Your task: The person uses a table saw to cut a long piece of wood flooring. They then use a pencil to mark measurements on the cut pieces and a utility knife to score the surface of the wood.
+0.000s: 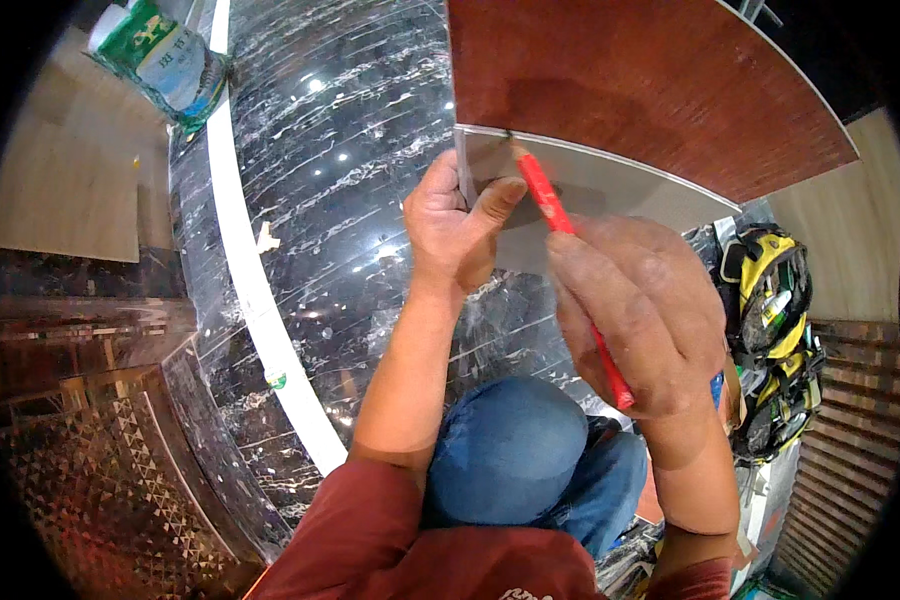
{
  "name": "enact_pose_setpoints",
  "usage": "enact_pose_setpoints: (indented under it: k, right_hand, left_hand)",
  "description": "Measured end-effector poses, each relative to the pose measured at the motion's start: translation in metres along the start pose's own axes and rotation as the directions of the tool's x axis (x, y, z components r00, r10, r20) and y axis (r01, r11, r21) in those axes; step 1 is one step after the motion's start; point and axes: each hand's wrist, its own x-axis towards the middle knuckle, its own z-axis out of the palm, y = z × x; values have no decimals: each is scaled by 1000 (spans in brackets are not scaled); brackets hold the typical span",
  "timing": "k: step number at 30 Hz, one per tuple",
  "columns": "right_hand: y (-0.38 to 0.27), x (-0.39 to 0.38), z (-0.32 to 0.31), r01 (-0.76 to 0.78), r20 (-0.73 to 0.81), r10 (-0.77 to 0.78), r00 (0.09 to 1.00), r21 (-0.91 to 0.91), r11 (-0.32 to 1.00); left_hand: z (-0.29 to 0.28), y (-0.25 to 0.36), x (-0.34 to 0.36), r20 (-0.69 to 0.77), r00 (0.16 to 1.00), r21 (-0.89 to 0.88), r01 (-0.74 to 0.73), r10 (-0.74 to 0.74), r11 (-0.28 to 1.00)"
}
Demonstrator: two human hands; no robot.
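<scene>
- The fingers of my right hand [650, 310] are closed around the red pencil [543, 190]; its tip is at the border between red-brown board [630, 90] and grey sheet [620, 185]
- My left hand [450, 225] pinches the sheet's corner; if this hold becomes loose, the sheet may slip and the tip may skid
- Too much pressing could break the tip
- Contents of the green-white sack [175, 68], upper left, I cannot tell

Your right hand [650, 310] is covering the middle of the red pencil [545, 195], whose dark tip is showing too small to tell whether it is touching the reddish-brown board [650, 80]. The upper edge is cutting that board off. Your left hand [455, 222] is concealing most fingers, leaving its hold on the grey panel [610, 180] unclear.
</scene>
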Motion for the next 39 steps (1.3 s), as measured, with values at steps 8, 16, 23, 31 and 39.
enact_pose_setpoints:
  k: [8,16,23,31,39]
  right_hand:
    - [-7,18,17,1,-4,-1,1000,52,999]
    - [6,-10,-14,-5,-29,4,1000,-48,999]
    - [24,-66,-92,-132,-74,114,991,-325,936]
    - [-6,-20,-136,-396,-69,401,913,-382,835]
    - [34,96,-97,-13,216,99,971,-369,929]
  left_hand:
    - [0,4,2,2,997,-278,77,-80,957]
    - [0,-6,4,52,995,-138,-83,90,987]
    - [-7,-18,3,-20,980,44,-196,197,980]
    - [-6,-19,1,13,980,28,-200,200,979]
    - [-16,-11,9,69,994,119,-93,86,988]
